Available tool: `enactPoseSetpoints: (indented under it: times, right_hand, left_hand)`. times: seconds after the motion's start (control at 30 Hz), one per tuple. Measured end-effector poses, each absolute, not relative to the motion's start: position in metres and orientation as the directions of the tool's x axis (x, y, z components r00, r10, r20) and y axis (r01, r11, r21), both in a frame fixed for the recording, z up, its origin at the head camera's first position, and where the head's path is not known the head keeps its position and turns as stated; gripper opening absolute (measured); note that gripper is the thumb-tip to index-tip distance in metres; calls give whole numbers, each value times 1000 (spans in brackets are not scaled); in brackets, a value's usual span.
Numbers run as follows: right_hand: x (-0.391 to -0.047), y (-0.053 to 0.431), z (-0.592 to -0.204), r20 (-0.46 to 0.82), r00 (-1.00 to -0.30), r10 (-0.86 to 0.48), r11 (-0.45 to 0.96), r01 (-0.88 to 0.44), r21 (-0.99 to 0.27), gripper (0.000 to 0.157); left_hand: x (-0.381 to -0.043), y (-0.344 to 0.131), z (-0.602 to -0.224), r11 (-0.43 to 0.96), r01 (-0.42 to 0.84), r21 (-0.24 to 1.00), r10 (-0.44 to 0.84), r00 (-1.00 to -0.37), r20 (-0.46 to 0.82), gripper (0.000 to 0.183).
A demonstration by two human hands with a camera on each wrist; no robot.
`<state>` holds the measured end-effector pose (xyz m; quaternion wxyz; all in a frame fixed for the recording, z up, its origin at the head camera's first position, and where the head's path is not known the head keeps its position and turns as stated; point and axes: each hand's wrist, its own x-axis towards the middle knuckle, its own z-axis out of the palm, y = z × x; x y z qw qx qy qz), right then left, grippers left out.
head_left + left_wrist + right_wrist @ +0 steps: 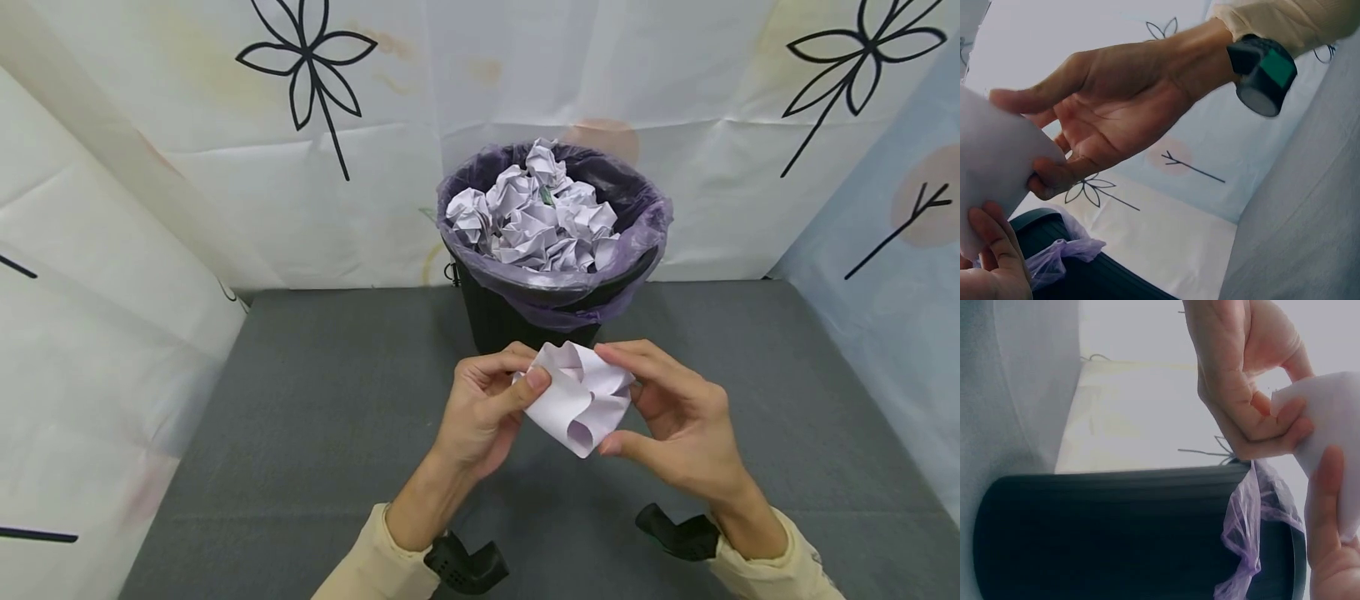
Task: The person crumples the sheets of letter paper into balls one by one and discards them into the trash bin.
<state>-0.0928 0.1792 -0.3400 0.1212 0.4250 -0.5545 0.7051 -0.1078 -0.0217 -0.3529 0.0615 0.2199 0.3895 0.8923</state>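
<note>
A loosely folded sheet of white paper (566, 408), its edges curling into open loops, is held up between both hands in the head view. My left hand (480, 412) pinches its left side, thumb on top and fingers beneath. My right hand (686, 425) holds the right side between thumb and fingertips, with a hollow behind the paper. In the left wrist view, the right hand (1116, 103) is seen across the paper (991, 162). The right wrist view shows the left hand (1241, 381) gripping the paper (1341, 412), partly cut off by the frame.
A black bin (487, 312) lined with a purple bag (648, 229) stands behind the hands, heaped with crumpled paper balls (528, 229). The grey tabletop (315, 433) meets white patterned sheets (360, 208) behind and at the sides. Black devices (465, 567) are strapped to both wrists.
</note>
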Motion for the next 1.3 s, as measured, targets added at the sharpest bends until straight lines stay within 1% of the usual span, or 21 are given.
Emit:
enactPoseSetpoints:
  times: [0.13, 0.27, 0.4, 0.47, 0.53, 0.63, 0.73, 0.83, 0.87, 1.0, 1.07, 1.3]
  right_hand:
    - [-93, 177, -341, 733, -633, -247, -352, -646, -677, 57]
    - [-93, 177, -340, 738, -643, -207, -302, -675, -673, 50]
    - [-95, 176, -341, 743, -646, -173, -264, -697, -667, 40]
    - [-95, 176, -342, 748, -644, -158, -266, -702, -661, 35]
    - [-96, 176, -342, 752, -644, -141, -272, -705, -655, 31]
    - [-96, 176, -341, 753, -647, -118, -281, -706, -651, 26]
    - [-96, 177, -340, 753, -650, -102, -288, -705, -648, 25]
    - [-96, 177, -339, 752, -651, -104, -287, -704, -650, 24]
    - [-97, 177, -339, 752, -650, -108, -285, -704, -650, 23]
    - [-97, 176, -340, 758, -639, -131, -261, -716, -648, 21]
    - [-97, 176, -339, 763, -632, -137, -244, -725, -644, 21]
    - [-97, 176, -339, 765, -630, -136, -185, -742, -644, 21]
  left_hand:
    - [-106, -20, -351, -670, 143, 728, 236, -889, 392, 17]
    - [-104, -19, -349, -630, 246, 737, 185, -874, 449, 23]
    - [-102, -17, -347, -560, 339, 756, 144, -859, 492, 16]
    - [-101, -17, -345, -519, 382, 765, 140, -845, 516, 19]
    - [-100, -17, -344, -474, 424, 772, 158, -821, 548, 22]
    - [-98, -21, -343, -429, 467, 773, 218, -777, 591, 24]
    - [-97, -25, -344, -418, 489, 766, 292, -726, 623, 40]
    - [-97, -27, -344, -412, 489, 769, 329, -708, 625, 52]
    - [-97, -27, -344, -403, 490, 773, 330, -710, 622, 52]
    - [-96, -26, -344, -357, 504, 787, 285, -744, 605, 36]
    - [-96, -25, -344, -347, 500, 794, 265, -759, 594, 35]
    - [-95, -23, -339, -376, 389, 841, 264, -825, 499, 28]
